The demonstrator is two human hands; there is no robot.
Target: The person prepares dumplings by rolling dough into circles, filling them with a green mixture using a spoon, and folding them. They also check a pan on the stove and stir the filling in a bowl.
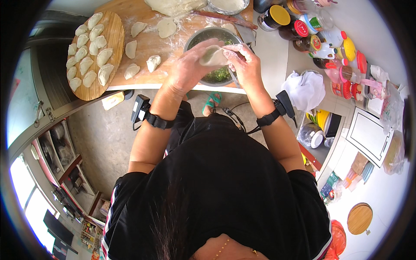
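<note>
My left hand (pixel 191 66) cradles a dumpling wrapper (pixel 214 56) that is partly folded, with green showing inside. The fingers of my right hand (pixel 243 60) pinch the wrapper's right edge, and flour dusts their tips. Beneath both hands stands a metal bowl (pixel 192 38) of chopped green filling (pixel 217 76). A thin metal utensil (pixel 234 79) leans on its near right rim, partly covered by my right hand. Left of the bowl, several shaped dumplings (pixel 153 63) and a flat round wrapper (pixel 166 28) lie on the floured wooden board (pixel 146 44).
Several dumplings (pixel 104 57) fill a round wooden board (pixel 115 32) at the left. Along the back are a dough sheet (pixel 177 6), a rolling pin (pixel 224 19) and a flour bowl (pixel 213 7). Jars (pixel 274 18) crowd the right side, near a white cloth (pixel 304 90).
</note>
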